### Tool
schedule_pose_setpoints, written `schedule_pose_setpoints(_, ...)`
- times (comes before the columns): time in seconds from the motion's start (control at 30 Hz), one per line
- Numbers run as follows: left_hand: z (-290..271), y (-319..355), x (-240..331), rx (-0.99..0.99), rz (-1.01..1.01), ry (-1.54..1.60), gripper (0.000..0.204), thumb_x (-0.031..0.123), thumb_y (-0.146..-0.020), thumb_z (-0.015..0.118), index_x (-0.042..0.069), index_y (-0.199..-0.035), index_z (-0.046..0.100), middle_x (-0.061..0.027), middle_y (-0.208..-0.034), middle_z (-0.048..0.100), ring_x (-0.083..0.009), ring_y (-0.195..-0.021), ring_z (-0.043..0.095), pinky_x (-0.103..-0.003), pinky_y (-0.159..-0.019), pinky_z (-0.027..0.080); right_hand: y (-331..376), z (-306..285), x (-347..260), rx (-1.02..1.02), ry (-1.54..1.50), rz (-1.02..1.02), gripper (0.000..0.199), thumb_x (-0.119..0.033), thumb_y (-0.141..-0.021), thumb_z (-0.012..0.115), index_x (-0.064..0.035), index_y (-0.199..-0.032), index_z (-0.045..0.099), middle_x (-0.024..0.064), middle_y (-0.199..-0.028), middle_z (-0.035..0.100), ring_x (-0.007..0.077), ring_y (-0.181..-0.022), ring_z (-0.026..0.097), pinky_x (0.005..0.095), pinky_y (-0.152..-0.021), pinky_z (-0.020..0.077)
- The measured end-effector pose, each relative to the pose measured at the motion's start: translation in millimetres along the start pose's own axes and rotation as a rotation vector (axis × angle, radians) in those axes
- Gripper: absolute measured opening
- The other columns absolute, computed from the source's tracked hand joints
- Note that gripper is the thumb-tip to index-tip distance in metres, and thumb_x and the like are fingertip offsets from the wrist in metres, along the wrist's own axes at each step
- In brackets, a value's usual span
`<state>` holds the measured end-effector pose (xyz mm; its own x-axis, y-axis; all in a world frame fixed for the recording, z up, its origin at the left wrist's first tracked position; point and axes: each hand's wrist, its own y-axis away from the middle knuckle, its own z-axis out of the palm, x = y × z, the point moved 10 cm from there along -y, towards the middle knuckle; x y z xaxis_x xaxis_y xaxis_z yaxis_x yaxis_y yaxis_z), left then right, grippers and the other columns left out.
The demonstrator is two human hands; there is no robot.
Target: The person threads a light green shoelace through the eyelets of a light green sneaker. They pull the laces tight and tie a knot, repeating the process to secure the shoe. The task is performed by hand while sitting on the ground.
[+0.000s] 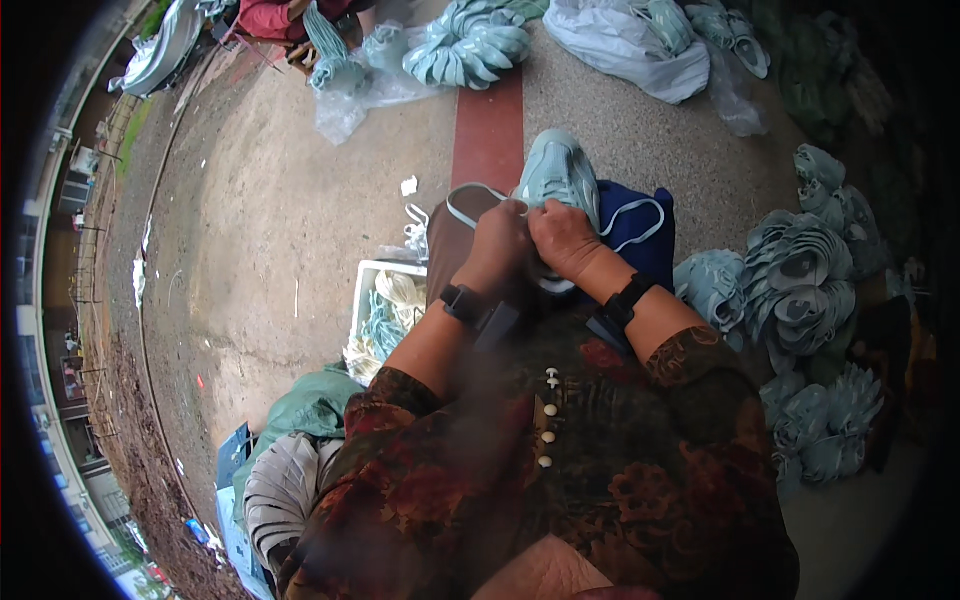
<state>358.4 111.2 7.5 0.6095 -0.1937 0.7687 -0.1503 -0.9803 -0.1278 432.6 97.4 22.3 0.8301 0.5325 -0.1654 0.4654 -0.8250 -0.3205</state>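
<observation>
A pale blue-green lace-up shoe (pixel 556 165) rests on my lap, toe pointing away from me. Both hands meet over its lacing, close together. My left hand (pixel 495 245) is closed in a pinch at the shoe's left side, where a pale shoelace (pixel 452 208) loops outward. My right hand (pixel 566 238) is also closed, its fingertips pinching at the lace beside the left fingers. Another loop of lace curves out right of the shoe, over dark blue cloth (pixel 655 255). The fingertips hide the eyelets and the exact grip.
Left of my knees stands a white bin (pixel 362 300) of cream and blue-green laces. Stacked shoe uppers (pixel 800 260) lie at right. Grey uppers (pixel 278 490) and a green bag (pixel 310 405) sit at lower left. Across the floor are more uppers (pixel 465 45), a white sack (pixel 625 50) and a seated person (pixel 270 18).
</observation>
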Motion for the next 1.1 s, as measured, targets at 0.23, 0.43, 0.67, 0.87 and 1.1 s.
schedule_pose_setpoints(0.23, -12, 0, 12, 0.023, -0.024, 0.11, 0.017, 0.011, -0.072, 0.065, 0.0, -0.082, 0.056, -0.0168, -0.074, 0.059, -0.0326, -0.07, 0.059, -0.036, -0.064, 0.047, 26, -72, 73, 0.156, -0.668, 0.169, 0.001, 0.0, -0.071, 0.057, 0.0003, -0.072, 0.057, 0.0117, -0.082, 0.053, 0.0216, -0.077, 0.054, 0.0307, -0.069, 0.043)
schedule_pose_setpoints(0.43, -19, 0, 63, 0.115, 0.287, -0.02, 0.007, 0.005, -0.07, 0.065, 0.006, -0.074, 0.059, -0.0086, -0.073, 0.059, -0.0243, -0.069, 0.06, -0.034, -0.061, 0.047, 61, -92, 77, 0.042, -1.852, 0.414, 0.015, -0.007, -0.084, 0.05, 0.0025, -0.074, 0.055, 0.0111, -0.093, 0.062, 0.0119, -0.076, 0.055, 0.0273, -0.075, 0.0442)
schedule_pose_setpoints(0.67, 37, -6, 61, -0.106, 0.496, -0.434, 0.005, 0.017, -0.071, 0.063, 0.013, -0.074, 0.065, -0.0064, -0.069, 0.057, -0.0247, -0.068, 0.059, -0.037, -0.061, 0.048, 73, -54, 51, -0.294, -1.505, 0.327, 0.015, -0.01, -0.087, 0.05, -0.0016, -0.075, 0.054, 0.0079, -0.074, 0.061, 0.0117, -0.07, 0.054, 0.0248, -0.07, 0.0435)
schedule_pose_setpoints(0.87, 24, -7, 79, -0.003, 0.45, -0.247, 0.008, 0.017, -0.069, 0.064, 0.012, -0.076, 0.065, -0.007, -0.067, 0.055, -0.0273, -0.067, 0.058, -0.037, -0.059, 0.048, 80, -40, 66, -0.258, -1.392, 0.448, 0.017, -0.012, -0.089, 0.049, -0.0035, -0.075, 0.052, 0.0032, -0.066, 0.058, 0.006, -0.057, 0.048, 0.0196, -0.053, 0.0378)
schedule_pose_setpoints(1.1, 32, 7, 90, -0.024, 0.687, -0.244, 0.007, 0.014, -0.067, 0.064, 0.014, -0.066, 0.057, -0.0036, -0.06, 0.047, -0.0229, -0.057, 0.051, -0.034, -0.051, 0.044, 81, -35, 75, -0.229, -1.342, 0.476, 0.019, -0.011, -0.088, 0.051, -0.0049, -0.07, 0.052, 0.0001, -0.061, 0.056, 0.0038, -0.053, 0.044, 0.0198, -0.049, 0.0345)
